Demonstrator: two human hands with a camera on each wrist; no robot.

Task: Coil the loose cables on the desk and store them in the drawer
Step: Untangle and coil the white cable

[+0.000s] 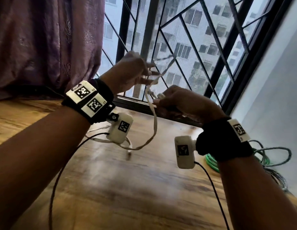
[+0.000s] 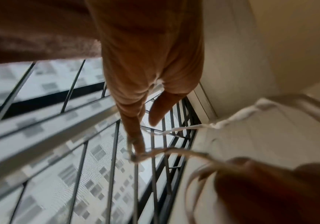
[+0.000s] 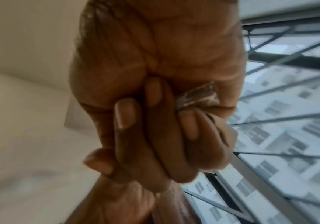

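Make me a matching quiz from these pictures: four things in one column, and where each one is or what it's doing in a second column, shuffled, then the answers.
Things
1. thin white cable
2. coiled green cable
3. purple curtain
4. right hand

Place or state
A. hangs at the left of the window
B. lies on the wooden desk behind the right forearm
C. fingers curled tight, gripping
D. raised between both hands, its tail trailing down to the desk

Pairs: 1-D, 2-B, 3-A, 4-C

The left hand has the white cable looped over its spread fingers.
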